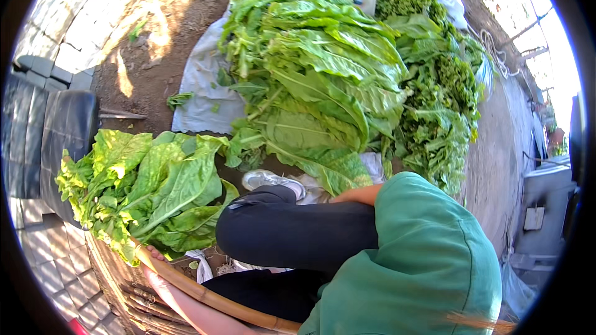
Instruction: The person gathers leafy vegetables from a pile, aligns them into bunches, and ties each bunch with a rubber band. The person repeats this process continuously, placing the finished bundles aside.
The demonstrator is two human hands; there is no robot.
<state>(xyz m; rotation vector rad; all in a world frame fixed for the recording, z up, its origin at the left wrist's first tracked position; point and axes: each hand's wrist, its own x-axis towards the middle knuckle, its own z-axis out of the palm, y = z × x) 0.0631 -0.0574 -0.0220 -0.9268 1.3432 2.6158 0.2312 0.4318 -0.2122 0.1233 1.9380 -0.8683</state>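
Fingers of my left hand [156,253] show at the lower left, under the edge of a bunch of broad green leaves [172,195]. The hand is partly hidden, so its grip is unclear. A curved bamboo pole [200,292] runs alongside my left forearm. My right forearm passes behind my bent knee, and the right hand is out of view. Beyond my legs, a large heap of long leafy greens [321,70] lies partly on a pale plastic sheet [200,88]. Darker, curlier greens [437,97] are piled to its right.
A black padded seat [67,144] stands left beside paving bricks [56,265]. Bundled sticks or wickerwork [153,309] lie below the leaves. My shoe [267,180] is close to the large heap. Coiled rope [493,51] and a grey metal cabinet-like object [542,209] are at right.
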